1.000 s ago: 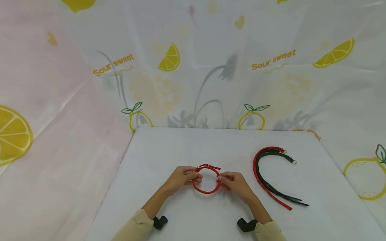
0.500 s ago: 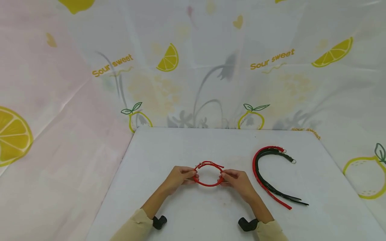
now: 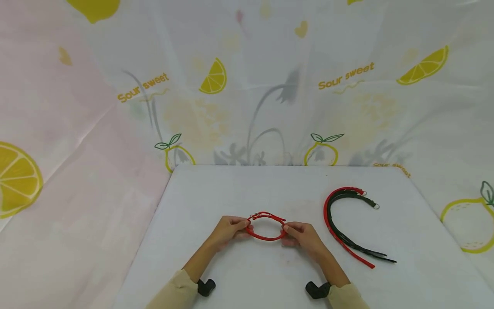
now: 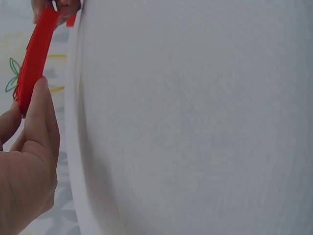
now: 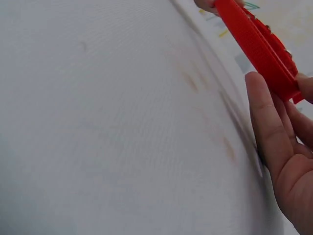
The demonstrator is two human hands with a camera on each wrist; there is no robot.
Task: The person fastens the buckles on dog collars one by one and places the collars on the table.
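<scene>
A red buckled collar (image 3: pixel 266 238) is fastened into a loop, held up over the white table between both hands. Its buckle and metal fittings lie along the far side, with a loose strap end pointing right. My left hand (image 3: pixel 230 229) pinches the loop's left side between thumb and fingers. On the opposite side, my right hand (image 3: pixel 301 235) pinches it the same way. From the left wrist view, the band (image 4: pixel 36 56) rises edge-on from the fingertips. Seen at the right wrist, the smooth strap (image 5: pixel 259 46) runs up to the other hand, small metal studs showing on its outer face.
To the right on the white table (image 3: pixel 200 189) lie another red collar (image 3: pixel 326 210) and black collars (image 3: pixel 349 245), unfastened and curved together, with metal rings at their upper ends. Behind the table hangs a lemon-print cloth (image 3: pixel 266 86). Black wrist mounts (image 3: pixel 206 287) show near both sleeves.
The loop has tilted from a rounder outline to a flatter oval, its buckle side still farthest away. It rose slightly, then dropped a little. Both hands keep their hold; the other collars stay put.
</scene>
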